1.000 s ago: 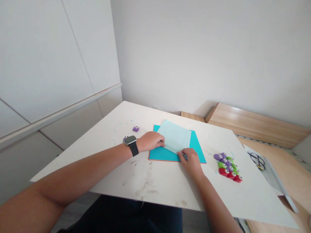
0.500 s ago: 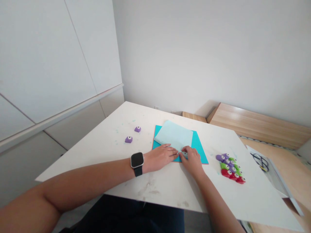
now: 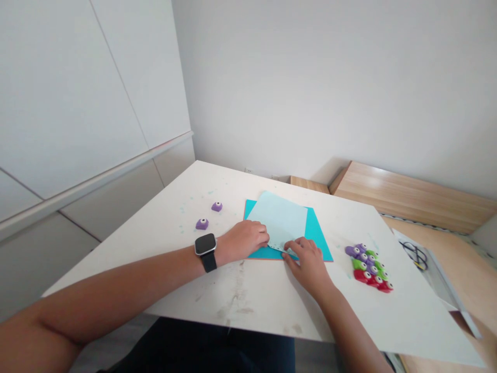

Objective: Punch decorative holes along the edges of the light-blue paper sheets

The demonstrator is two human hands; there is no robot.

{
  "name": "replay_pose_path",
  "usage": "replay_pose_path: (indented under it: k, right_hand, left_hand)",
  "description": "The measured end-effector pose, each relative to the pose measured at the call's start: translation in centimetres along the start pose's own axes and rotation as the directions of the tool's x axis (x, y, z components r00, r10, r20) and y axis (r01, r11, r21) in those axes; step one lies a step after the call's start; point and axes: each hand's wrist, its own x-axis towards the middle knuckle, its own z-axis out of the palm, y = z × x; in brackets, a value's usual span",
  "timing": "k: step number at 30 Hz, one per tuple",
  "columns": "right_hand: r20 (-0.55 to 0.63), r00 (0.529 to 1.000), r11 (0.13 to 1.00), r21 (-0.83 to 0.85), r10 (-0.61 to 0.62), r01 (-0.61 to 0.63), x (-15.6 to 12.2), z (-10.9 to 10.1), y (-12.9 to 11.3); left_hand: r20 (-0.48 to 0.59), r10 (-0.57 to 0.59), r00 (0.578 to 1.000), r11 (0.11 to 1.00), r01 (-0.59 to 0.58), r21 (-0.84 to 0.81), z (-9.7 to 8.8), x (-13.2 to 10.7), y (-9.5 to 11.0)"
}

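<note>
A pale blue sheet of paper [image 3: 280,220] lies at an angle over a bright blue, flat, folder-like piece [image 3: 317,239] with a thin orange edge. Small holes or marks run along the paper's near edge. My left hand [image 3: 245,240], with a watch on its wrist, has its fingers curled over the paper's near left corner. At the near edge, my right hand [image 3: 308,260] pinches the paper between thumb and forefinger. The exact grip of the left fingertips is hidden.
Two purple eye-topped pieces [image 3: 202,224] sit on the white table [image 3: 267,300] at left. Several purple, green and red ones [image 3: 367,267] are clustered at right. Beyond the table's right edge, black cables [image 3: 414,255] rest in an open compartment. Walls stand behind and left.
My left hand has slid left, away from my right hand, and its fingers have curled at the paper's corner. More of the paper's near edge shows. My right hand stays nearly in place.
</note>
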Motion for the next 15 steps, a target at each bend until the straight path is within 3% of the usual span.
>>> replay_pose_path:
  k: [6, 10, 15]
  right_hand:
    - [-0.011, 1.0, 0.996, -0.087, 0.011, -0.012, 1.1, 0.3, -1.3]
    - [0.041, 0.999, 1.0, 0.017, 0.003, -0.004, 1.9, 0.8, -0.4]
    - [0.032, 0.999, 0.993, 0.12, -0.018, 0.014, 2.2, 1.2, 0.4]
  left_hand:
    - [-0.003, -0.106, 0.994, 0.99, 0.105, -0.094, 0.4, 0.5, -0.2]
    - [-0.005, -0.155, 0.988, 0.981, 0.153, -0.116, 0.7, 0.9, -0.6]
    - [0.008, -0.126, 0.992, 0.99, 0.126, -0.056, 0.8, 1.3, -0.8]
